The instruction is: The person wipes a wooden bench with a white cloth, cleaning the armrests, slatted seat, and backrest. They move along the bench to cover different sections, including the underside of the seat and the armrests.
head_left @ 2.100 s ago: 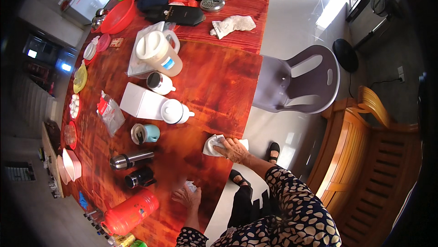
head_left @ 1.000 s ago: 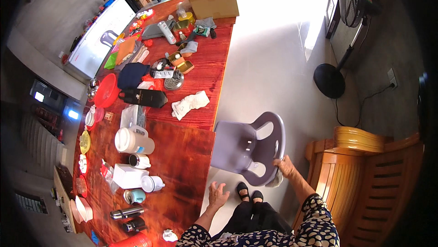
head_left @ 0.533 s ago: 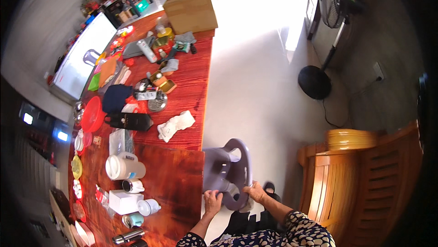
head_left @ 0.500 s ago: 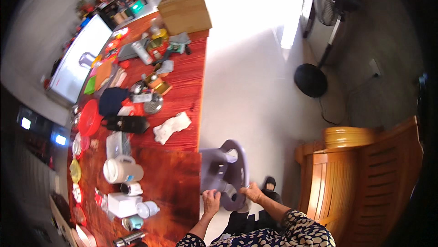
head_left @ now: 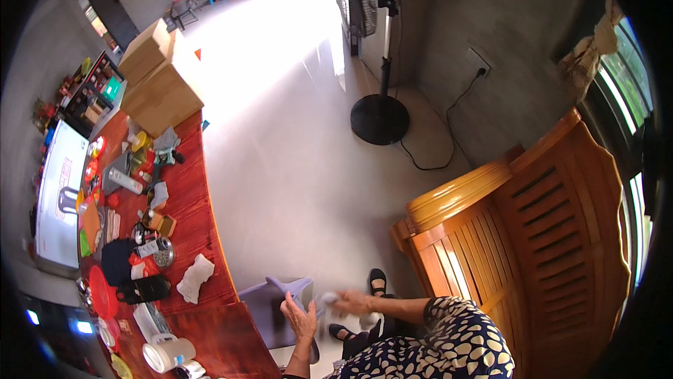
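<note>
A purple-grey plastic chair [head_left: 261,314] stands at the table's edge, partly tucked against it. My left hand [head_left: 301,321] is in front of the chair's back, fingers apart and nothing seen in them. To its right is my right hand [head_left: 356,302], smeared by motion, off the chair. A pale blurred patch shows at its fingertips; I cannot make out whether it holds anything. Below, my feet in dark shoes [head_left: 378,283] are on the floor.
The red wooden table [head_left: 200,204] at left carries a white cloth [head_left: 195,278], a jug [head_left: 168,353], a red basin [head_left: 103,292] and cardboard boxes [head_left: 165,92]. At right stand a wooden bench [head_left: 463,253] and a floor fan [head_left: 380,120], its cord running to a wall socket.
My view has swung right, so the table sits further left. My right hand has let go of the chair's rim. My left hand has risen and its fingers have spread.
</note>
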{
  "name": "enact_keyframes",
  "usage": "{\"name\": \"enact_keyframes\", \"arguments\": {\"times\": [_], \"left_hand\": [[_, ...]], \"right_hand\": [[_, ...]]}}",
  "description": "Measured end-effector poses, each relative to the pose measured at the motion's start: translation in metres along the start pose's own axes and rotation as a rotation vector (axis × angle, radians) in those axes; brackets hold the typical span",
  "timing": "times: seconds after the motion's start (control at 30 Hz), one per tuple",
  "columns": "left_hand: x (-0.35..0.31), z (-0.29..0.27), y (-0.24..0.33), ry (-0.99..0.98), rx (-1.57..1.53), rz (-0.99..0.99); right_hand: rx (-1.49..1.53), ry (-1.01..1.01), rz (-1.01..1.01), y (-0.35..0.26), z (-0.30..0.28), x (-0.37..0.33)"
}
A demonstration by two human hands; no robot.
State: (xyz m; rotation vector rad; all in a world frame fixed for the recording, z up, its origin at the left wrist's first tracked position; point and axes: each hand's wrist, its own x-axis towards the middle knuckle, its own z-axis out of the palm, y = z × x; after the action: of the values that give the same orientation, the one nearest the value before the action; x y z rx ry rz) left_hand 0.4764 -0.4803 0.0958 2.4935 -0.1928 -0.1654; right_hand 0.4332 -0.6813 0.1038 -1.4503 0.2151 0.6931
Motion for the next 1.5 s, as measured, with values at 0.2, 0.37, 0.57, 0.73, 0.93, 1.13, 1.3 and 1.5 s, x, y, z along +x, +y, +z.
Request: {"name": "enact_keyframes", "arguments": {"times": [0.2,0.37,0.57,0.73,0.93,1.13,1.3,1.5], "left_hand": [[0.0,-0.005,-0.004,-0.088,0.271,-0.043],[0.005,-0.016,0.011,-0.215,0.423,0.025],[0.02,-0.028,0.017,-0.485,0.649,-0.009],[0.051,-0.043,0.018,-0.763,0.921,-0.041],[0.147,-0.016,0.045,-1.254,0.704,-0.396],[0.22,0.006,0.02,-1.005,0.337,-0.072],[0.307,0.042,0.046,-1.035,0.264,0.08],[0.352,0.094,0.098,-0.905,0.049,0.185]], "right_hand": [[-1.04,1.24,-0.119,0.009,-0.165,-0.044],[-1.007,1.301,0.124,0.031,-0.238,-0.068],[-1.043,1.278,0.101,0.095,-0.261,-0.059],[-0.974,1.2,0.061,0.088,-0.267,-0.063],[-0.871,1.205,0.097,0.073,-0.277,-0.072],[-0.799,1.159,0.171,0.045,-0.286,-0.073],[-0.97,1.332,0.247,0.074,-0.306,-0.077],[-0.59,1.751,0.486,0.043,-0.352,-0.093]]}}
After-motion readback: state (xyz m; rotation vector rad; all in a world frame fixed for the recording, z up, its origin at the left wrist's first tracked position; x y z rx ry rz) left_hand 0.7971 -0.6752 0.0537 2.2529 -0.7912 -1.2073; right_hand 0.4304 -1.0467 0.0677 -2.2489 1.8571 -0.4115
